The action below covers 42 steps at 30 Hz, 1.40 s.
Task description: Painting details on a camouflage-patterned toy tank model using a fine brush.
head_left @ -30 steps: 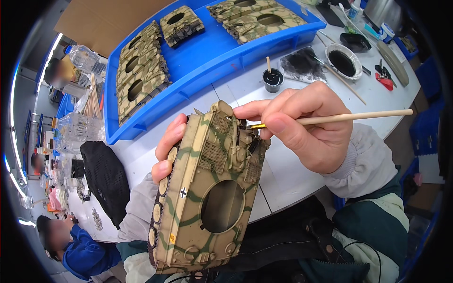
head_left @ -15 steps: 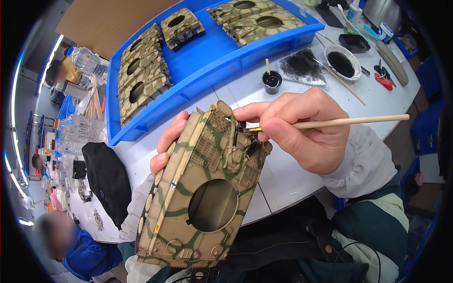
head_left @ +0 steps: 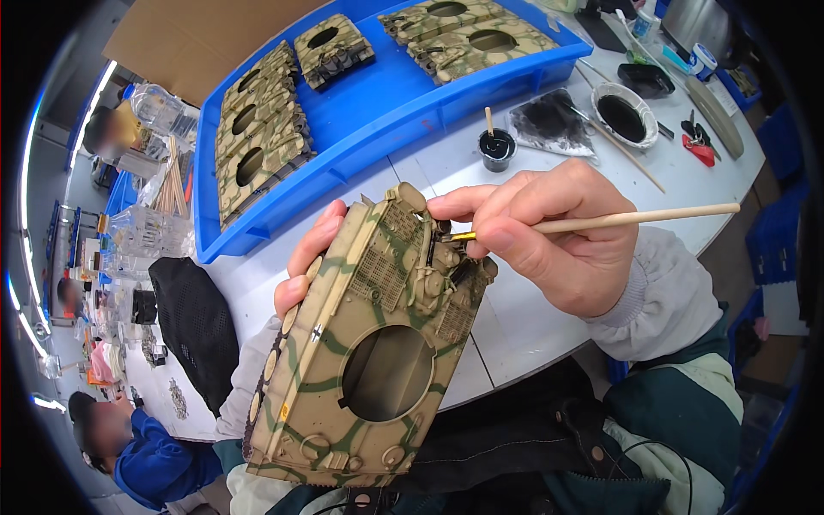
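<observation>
A tan model tank hull [head_left: 309,410] with green camouflage stripes and a round turret opening is tilted up in front of me. My left hand [head_left: 311,256] grips it from beneath, its fingers curled over the left side. Between thumb and fingers, my right hand [head_left: 549,236] pinches a paintbrush [head_left: 661,215] with a pale wooden handle and a gold ferrule. The brush tip is at the dark-stained details on the hull's far end. My right index finger reaches the hull's far edge there. The left thumb and palm are hidden behind the hull.
Beyond the hull, a blue tray [head_left: 360,142] holds several similar hulls. Right of it stand a small cup of black paint [head_left: 496,150], a stained plastic bag [head_left: 554,124] and a bowl [head_left: 650,120] of black liquid. A black mesh bag [head_left: 193,330] lies left. Co-workers sit farther left.
Both hands and the hull hold nearly the same place; the brush handle has shifted slightly. At lower left, a co-worker's head has turned and moved.
</observation>
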### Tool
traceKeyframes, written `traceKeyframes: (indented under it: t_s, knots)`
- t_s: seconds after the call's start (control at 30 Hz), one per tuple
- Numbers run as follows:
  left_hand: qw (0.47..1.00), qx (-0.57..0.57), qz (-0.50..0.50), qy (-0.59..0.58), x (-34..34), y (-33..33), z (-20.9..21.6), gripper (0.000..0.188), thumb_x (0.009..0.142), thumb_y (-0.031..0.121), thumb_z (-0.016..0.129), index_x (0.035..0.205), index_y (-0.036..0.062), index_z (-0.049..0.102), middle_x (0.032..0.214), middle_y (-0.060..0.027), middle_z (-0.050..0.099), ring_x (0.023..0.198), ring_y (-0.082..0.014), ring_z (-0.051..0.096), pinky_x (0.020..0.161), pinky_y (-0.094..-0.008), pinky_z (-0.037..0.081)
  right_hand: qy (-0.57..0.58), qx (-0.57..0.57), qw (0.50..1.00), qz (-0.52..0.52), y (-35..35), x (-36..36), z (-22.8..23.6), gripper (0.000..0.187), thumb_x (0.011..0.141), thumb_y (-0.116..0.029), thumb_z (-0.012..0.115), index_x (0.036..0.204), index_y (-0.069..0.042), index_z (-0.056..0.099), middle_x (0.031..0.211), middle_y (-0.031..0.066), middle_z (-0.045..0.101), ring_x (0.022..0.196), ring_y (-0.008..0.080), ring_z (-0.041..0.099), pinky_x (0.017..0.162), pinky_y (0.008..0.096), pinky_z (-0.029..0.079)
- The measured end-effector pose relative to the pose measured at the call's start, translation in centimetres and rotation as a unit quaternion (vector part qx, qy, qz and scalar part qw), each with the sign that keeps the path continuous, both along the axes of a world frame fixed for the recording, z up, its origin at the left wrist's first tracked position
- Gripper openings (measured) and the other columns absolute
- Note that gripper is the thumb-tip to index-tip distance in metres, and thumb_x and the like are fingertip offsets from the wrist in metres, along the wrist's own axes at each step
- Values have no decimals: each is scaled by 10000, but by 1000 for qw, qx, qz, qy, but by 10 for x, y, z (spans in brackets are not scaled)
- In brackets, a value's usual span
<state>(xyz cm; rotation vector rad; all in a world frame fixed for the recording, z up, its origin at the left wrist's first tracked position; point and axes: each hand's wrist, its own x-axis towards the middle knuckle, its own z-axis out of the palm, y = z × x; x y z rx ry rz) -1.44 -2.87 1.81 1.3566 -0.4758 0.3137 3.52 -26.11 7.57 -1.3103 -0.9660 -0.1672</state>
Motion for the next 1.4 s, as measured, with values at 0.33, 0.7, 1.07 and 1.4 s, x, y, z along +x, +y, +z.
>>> traceKeyframes:
  t_s: [0.33,0.7,1.07,1.4]
  knots:
    - [1000,-9,17,-14,-1,-5,-1,387,920,260,455,1287,262,333,1342,-248,321,1321,-373,259,1065,-494,310,-1,13,1000,1,1,0,1,87,885,38,499,928,-21,450,672,122,589,688,172,612,876,513,483]
    - [1000,-10,4,-29,2,-5,-2,385,920,254,455,1284,261,328,1346,-242,318,1323,-384,246,1061,-513,307,7,0,1000,0,0,-1,0,89,888,31,501,929,-26,446,676,114,587,678,159,605,887,537,466]
    - [969,-85,-84,-214,18,-16,-7,404,896,246,509,1263,267,341,1337,-231,331,1322,-376,251,1057,-516,316,55,84,995,-6,6,-5,-2,82,796,24,653,786,-10,579,703,70,609,770,194,664,824,382,542]
    - [997,-21,26,63,-8,-6,9,337,917,281,455,1244,277,375,1342,-229,336,1325,-360,254,1065,-509,303,58,92,994,-17,9,-6,-3,86,774,31,673,791,-10,599,717,68,631,769,202,670,815,383,542]
